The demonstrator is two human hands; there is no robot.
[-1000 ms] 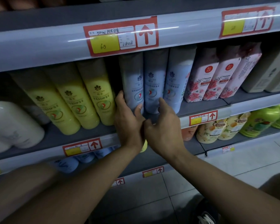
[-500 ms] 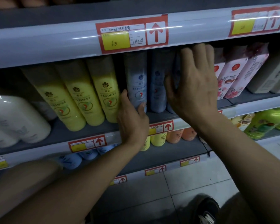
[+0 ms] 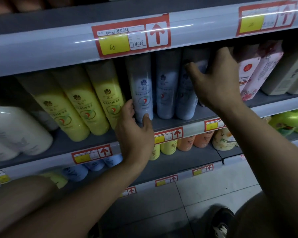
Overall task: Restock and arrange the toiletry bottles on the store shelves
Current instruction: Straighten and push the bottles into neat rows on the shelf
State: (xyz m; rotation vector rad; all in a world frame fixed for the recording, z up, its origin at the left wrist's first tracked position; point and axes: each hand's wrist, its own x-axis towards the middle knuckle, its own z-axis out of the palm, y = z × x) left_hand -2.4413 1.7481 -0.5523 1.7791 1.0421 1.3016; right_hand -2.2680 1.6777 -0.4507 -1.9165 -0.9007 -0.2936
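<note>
Three pale blue bottles stand in a row on the middle shelf (image 3: 175, 122). My left hand (image 3: 134, 129) grips the base of the leftmost blue bottle (image 3: 142, 86), thumb on one side and fingers on the other. My right hand (image 3: 215, 81) is wrapped around the upper part of the rightmost blue bottle (image 3: 185, 103), fingers reaching behind it near the top. The middle blue bottle (image 3: 165, 88) stands untouched between them. Three yellow bottles (image 3: 86, 103) lean to the left of the blue ones.
Pink floral bottles (image 3: 255, 73) stand right of my right hand, beige ones further right. Large white bottles (image 3: 15, 127) lie at far left. The shelf below holds small yellow, orange and blue bottles; green ones at right. A price rail (image 3: 131, 38) overhangs the bottle tops.
My right hand has moved from hovering spread in front of the bottles to closing around the top of the rightmost blue bottle. My left hand stays at the leftmost blue bottle's base.
</note>
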